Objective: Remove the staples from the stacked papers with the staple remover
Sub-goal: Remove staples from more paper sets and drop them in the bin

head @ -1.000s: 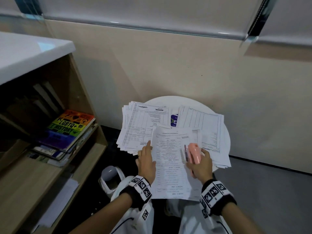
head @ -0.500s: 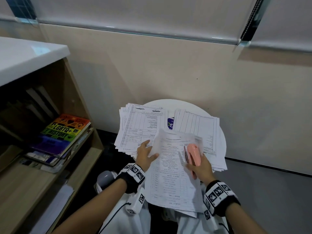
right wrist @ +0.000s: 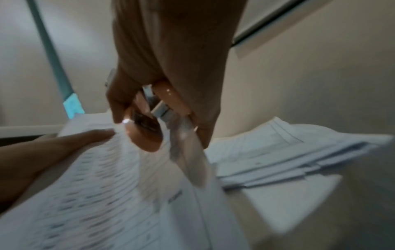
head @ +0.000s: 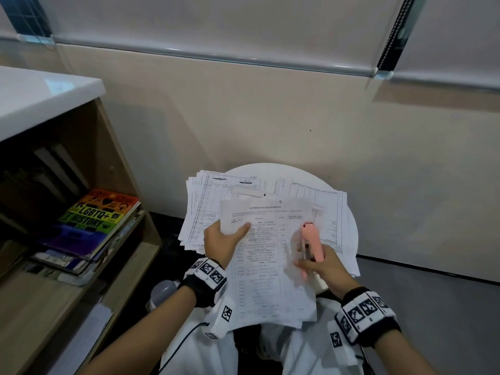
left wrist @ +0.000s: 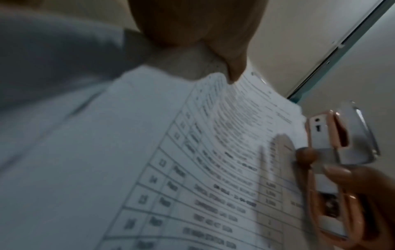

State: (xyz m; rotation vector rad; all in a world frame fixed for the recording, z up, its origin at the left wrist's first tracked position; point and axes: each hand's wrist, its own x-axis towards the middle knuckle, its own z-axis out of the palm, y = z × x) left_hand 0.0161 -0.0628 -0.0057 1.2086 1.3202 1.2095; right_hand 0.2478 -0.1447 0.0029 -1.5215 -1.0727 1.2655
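1. Left hand (head: 219, 246) pinches the left edge of a printed paper set (head: 266, 263), thumb on top of the sheet, fingers under it.
2. Paper set is lifted off the stacks and sits in front of the person, above the lap. Long axis runs near-to-far, far edge tipped up toward the wall, heading text at the far end.
3. Right hand (head: 322, 267) is wrapped around a pink staple remover (head: 311, 246), which sits over the right part of the paper set.
4. Staple remover's long axis runs near-to-far, with the nose pointing far, toward the wall, and slightly left. Its back end is buried in the palm.
5. Left wrist view: metal front of the remover beside the sheet's right edge, one fingertip (left wrist: 304, 156) on the paper next to it. Blurred, so I cannot tell whether the tool touches the paper.
6. Two more paper stacks lie flat on a round white table (head: 349, 212) beyond the held set: left stack (head: 205, 209) overhangs the table's left edge, right stack (head: 330, 212) is on the right side.
7. Wooden shelf (head: 108, 163) at left, with a rainbow-covered book (head: 92, 220) lying on a pile in it.
8. Both wrists wear black bands with square marker tags.
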